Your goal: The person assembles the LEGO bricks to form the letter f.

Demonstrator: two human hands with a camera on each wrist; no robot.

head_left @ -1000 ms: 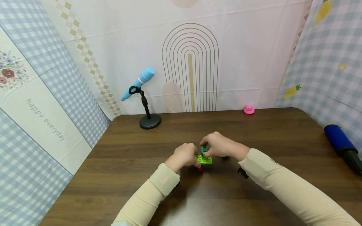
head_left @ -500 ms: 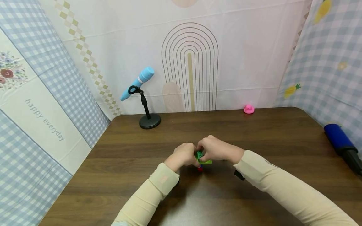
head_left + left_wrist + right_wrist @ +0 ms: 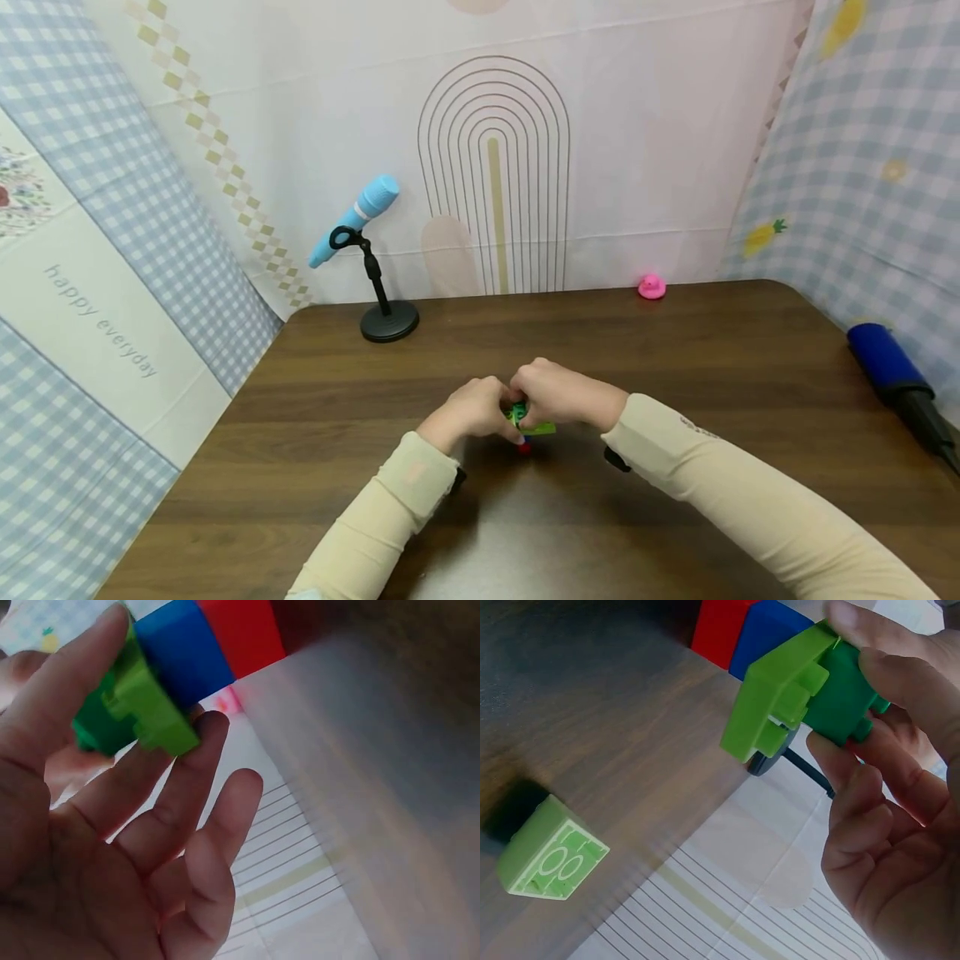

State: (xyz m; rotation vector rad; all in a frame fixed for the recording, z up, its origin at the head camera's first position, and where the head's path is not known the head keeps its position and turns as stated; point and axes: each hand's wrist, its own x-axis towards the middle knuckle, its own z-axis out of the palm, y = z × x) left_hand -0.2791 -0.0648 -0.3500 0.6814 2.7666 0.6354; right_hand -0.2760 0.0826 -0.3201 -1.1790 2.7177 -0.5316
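A small stack of toy building bricks stands on the table between both hands. Its red brick [image 3: 720, 630] is lowest, then a blue brick [image 3: 769, 634], then a wider lime brick [image 3: 761, 690], with a dark green brick [image 3: 836, 697] on the lime one's studs towards one end. My left hand [image 3: 474, 408] holds the lime brick from the left, thumb and fingertips at its edges. From the right, my right hand [image 3: 564, 393] pinches the dark green brick between thumb and fingers. In the head view the hands hide most of the stack.
A loose pale green brick [image 3: 555, 859] lies on its side near the right hand. At the back stand a black stand [image 3: 388, 321] with a blue toy microphone [image 3: 360, 215] and a pink duck [image 3: 652, 287]. A blue-and-black object [image 3: 888, 358] lies at the table's right edge.
My right hand has moved left and down, bringing the dark green brick onto the lime brick. The left hand keeps its hold on the stack. The head view has shifted slightly.
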